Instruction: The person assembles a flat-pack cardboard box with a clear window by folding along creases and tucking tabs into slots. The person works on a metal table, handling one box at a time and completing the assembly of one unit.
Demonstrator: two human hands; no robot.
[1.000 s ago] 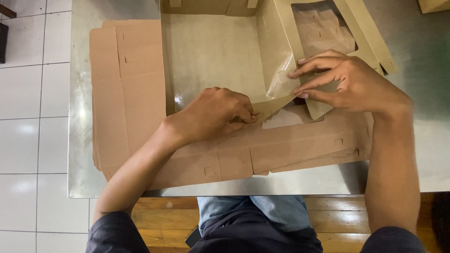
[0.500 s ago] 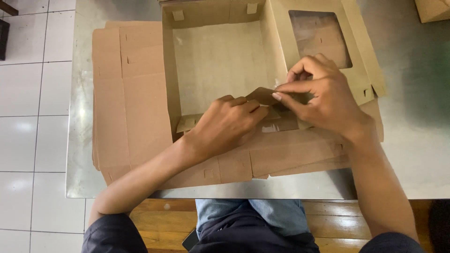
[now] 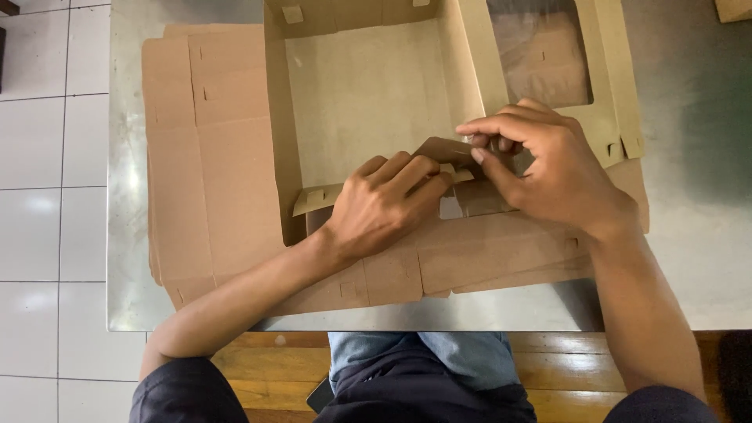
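Note:
A brown cardboard box [image 3: 368, 86] stands half folded on a steel table [image 3: 689, 235], its left and far walls upright and its base pale. My left hand [image 3: 384, 204] presses down on the near wall flap [image 3: 317, 200] of the box, fingers pointing right. My right hand [image 3: 548, 168] pinches a small corner flap [image 3: 446, 149] of the near right side between thumb and fingers. The box's lid [image 3: 540, 59], with a clear window, lies open to the right.
A stack of flat unfolded cardboard blanks [image 3: 196, 157] lies under and left of the box. Another piece of cardboard [image 3: 732, 8] shows at the top right corner. White floor tiles [image 3: 47, 196] lie to the left, a wooden bench [image 3: 274, 376] below the table edge.
The right wall flap, held up a second ago, has been folded down and inward. Both hands moved together to the box's near right corner, and the view shifted to show more of the box.

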